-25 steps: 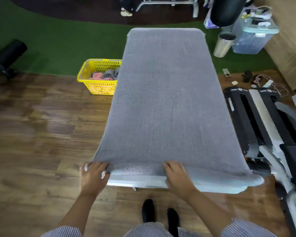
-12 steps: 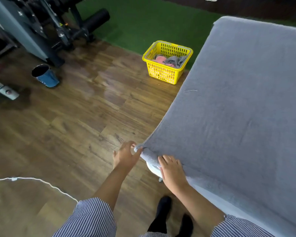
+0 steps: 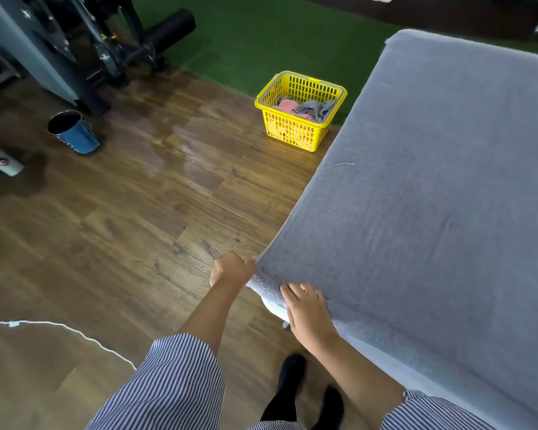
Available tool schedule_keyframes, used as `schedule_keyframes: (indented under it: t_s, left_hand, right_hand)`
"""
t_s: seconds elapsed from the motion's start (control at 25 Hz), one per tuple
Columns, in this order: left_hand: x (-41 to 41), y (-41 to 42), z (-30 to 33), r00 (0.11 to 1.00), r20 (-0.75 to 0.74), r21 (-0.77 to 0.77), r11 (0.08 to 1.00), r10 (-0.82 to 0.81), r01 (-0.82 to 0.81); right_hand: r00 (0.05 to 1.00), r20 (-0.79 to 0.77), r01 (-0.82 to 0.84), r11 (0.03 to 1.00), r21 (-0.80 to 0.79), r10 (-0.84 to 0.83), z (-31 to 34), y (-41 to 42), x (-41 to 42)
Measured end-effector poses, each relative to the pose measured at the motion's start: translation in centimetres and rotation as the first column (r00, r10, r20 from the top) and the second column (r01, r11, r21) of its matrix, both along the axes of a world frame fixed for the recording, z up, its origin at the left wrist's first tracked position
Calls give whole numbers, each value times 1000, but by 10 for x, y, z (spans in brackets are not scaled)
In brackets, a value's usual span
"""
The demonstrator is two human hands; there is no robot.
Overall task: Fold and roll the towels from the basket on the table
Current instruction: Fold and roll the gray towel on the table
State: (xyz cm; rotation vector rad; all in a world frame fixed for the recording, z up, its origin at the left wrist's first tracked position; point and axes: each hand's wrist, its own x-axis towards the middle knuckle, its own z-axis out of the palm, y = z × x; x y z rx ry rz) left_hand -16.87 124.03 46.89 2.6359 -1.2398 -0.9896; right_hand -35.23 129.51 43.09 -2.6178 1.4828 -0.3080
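A large grey towel [image 3: 432, 197] lies spread flat over the white table [image 3: 272, 308], covering nearly all of it. My left hand [image 3: 232, 270] grips the towel's near left corner just off the table's edge, fingers curled round the cloth. My right hand [image 3: 306, 308] rests on the near hem beside it, fingers laid over the edge. The yellow basket [image 3: 298, 131] stands on the floor to the left of the table and holds pink and grey towels [image 3: 305, 107].
Dark gym machine frames [image 3: 84, 48] stand at the far left, with a blue cup-shaped bin [image 3: 73, 131] on the wooden floor. A white cord [image 3: 75, 332] curves over the floor at lower left. Green turf lies beyond the basket. My feet stand under the table's corner.
The view swung left toward the table's near left corner. Both hands slid along the near hem to that corner, and my left hand closed on the towel's corner.
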Motion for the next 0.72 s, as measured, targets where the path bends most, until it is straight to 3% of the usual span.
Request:
schedule_keyframes:
  t_s: [0.12, 0.28, 0.36, 0.44, 0.56, 0.72]
  left_hand:
    - [1, 0, -2, 997, -74, 33, 999, -16, 19]
    - [1, 3, 8, 993, 97, 3, 998, 63, -64]
    - [1, 6, 5, 988, 82, 12, 991, 128, -130]
    - [1, 9, -5, 972, -96, 27, 977, 215, -214]
    - [3, 7, -9, 807, -466, 73, 925, 362, -373]
    - [10, 1, -1, 813, -525, 69, 965, 251, -254]
  right_hand:
    - [1000, 6, -3, 1000, 9, 3, -1, 1, 0]
    - [1000, 24, -14, 1000, 16, 14, 0, 2, -2]
    - [999, 29, -21, 1000, 21, 20, -1, 1, -2]
    - [999, 42, -23, 999, 24, 22, 0, 0, -3]
    - [998, 58, -21, 999, 28, 19, 1, 0, -5]
    - [996, 90, -16, 999, 48, 11, -1, -1, -5]
